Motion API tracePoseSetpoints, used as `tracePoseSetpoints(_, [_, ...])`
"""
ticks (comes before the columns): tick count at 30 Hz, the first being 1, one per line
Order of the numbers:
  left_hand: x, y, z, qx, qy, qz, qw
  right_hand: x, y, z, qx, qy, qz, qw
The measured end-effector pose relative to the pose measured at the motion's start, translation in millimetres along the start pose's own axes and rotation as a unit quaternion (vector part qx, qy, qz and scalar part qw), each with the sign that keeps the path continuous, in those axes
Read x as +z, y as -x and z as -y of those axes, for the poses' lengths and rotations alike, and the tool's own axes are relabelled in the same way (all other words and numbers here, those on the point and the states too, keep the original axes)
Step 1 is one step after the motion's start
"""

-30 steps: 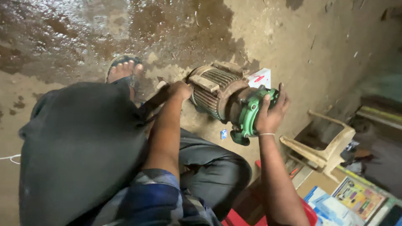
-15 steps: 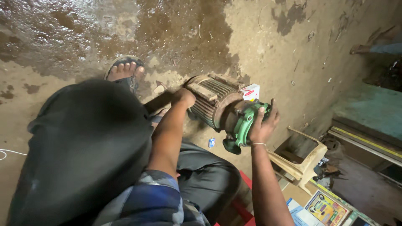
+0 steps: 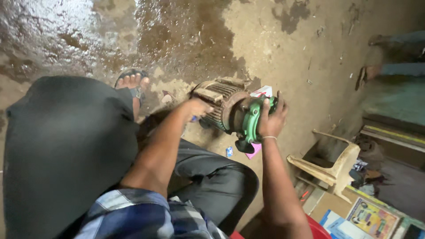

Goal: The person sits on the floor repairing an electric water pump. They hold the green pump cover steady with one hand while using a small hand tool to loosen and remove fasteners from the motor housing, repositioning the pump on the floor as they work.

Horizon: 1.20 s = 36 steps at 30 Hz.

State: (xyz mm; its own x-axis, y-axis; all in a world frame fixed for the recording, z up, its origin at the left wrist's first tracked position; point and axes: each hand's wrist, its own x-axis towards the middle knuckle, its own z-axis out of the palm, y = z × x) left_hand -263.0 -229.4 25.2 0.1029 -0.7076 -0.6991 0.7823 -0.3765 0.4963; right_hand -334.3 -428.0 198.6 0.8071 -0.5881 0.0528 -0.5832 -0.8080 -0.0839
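— What are the hands holding?
— The right hand (image 3: pixel 271 118) grips the green end cover (image 3: pixel 250 124) of the electric motor (image 3: pixel 223 106); the left hand (image 3: pixel 198 107) clasps its ribbed body.
— And nearby?
— The plastic chair (image 3: pixel 330 166) lies tipped on the floor (image 3: pixel 283 53), right of the right hand.

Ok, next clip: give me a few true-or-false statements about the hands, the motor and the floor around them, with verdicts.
1. The right hand grips the green end cover of the motor. True.
2. The left hand rests on the plastic chair. False: it is at the motor's ribbed body, and the chair lies tipped over on the floor to the right.
3. The floor at upper left looks wet. True.
4. The foot beyond the knee is in a closed boot. False: it wears an open sandal, toes showing.
5. The motor stands on a workbench. False: it is down at floor level, in front of the person's knees.
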Motion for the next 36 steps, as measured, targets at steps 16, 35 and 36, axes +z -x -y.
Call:
tracePoseSetpoints(16, [-8.8,36.1,21.4,0.227,-0.488,-0.222,0.813,7.6,-2.8,-12.6,-0.007,0.02,-0.012,1.0])
tracePoseSetpoints(35, [-6.3,2.1,23.0,0.183,-0.353,-0.196,0.896,7.8,-2.4,-12.9,-0.018,0.019,-0.013,1.0])
tracePoseSetpoints(36, [-7.0,4.8,20.7,0.166,-0.314,-0.192,0.915,8.0,-2.7,-12.7,-0.019,0.021,-0.013,1.0])
